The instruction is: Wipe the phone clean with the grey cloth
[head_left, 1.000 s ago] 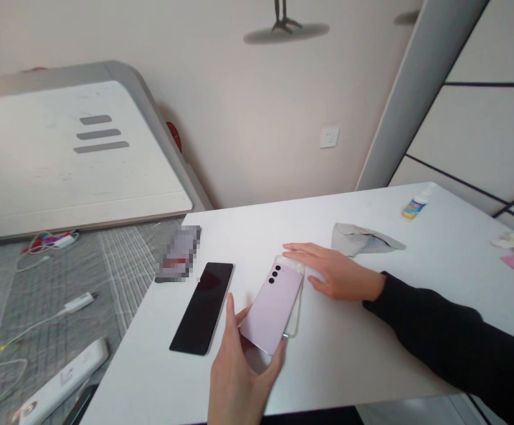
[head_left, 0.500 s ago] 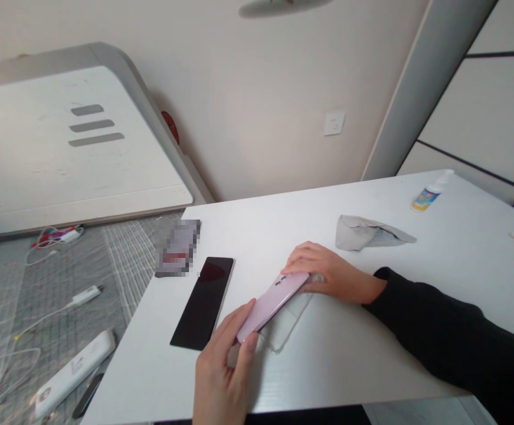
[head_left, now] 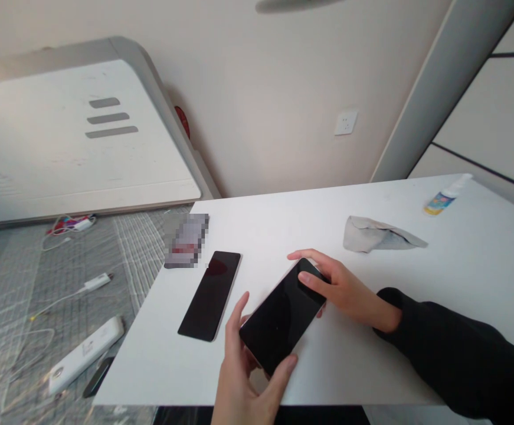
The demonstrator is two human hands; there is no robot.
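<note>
A smartphone [head_left: 278,324] is held tilted above the table with its black screen facing me. My left hand [head_left: 248,383] grips its lower end, thumb on the near edge and fingers round the far side. At the upper end my right hand [head_left: 345,292] is closed on the phone, its thumb lying over the screen. The phone's back and whatever lies beneath it are hidden. Left of my hands, a second dark phone [head_left: 210,298] lies screen up on the white table [head_left: 150,372].
Behind my right hand lies a grey cloth [head_left: 367,235], with a small spray bottle [head_left: 447,198] farther right. A pixelated flat item [head_left: 188,239] rests at the table's left edge. Beyond that edge are a white oblong device [head_left: 86,354] and a white cable adapter [head_left: 97,282] on grey checked fabric.
The phone has turned from its pink back to its black screen facing up. The clear case seen on the table under it no longer shows there. Both hands have shifted their hold.
</note>
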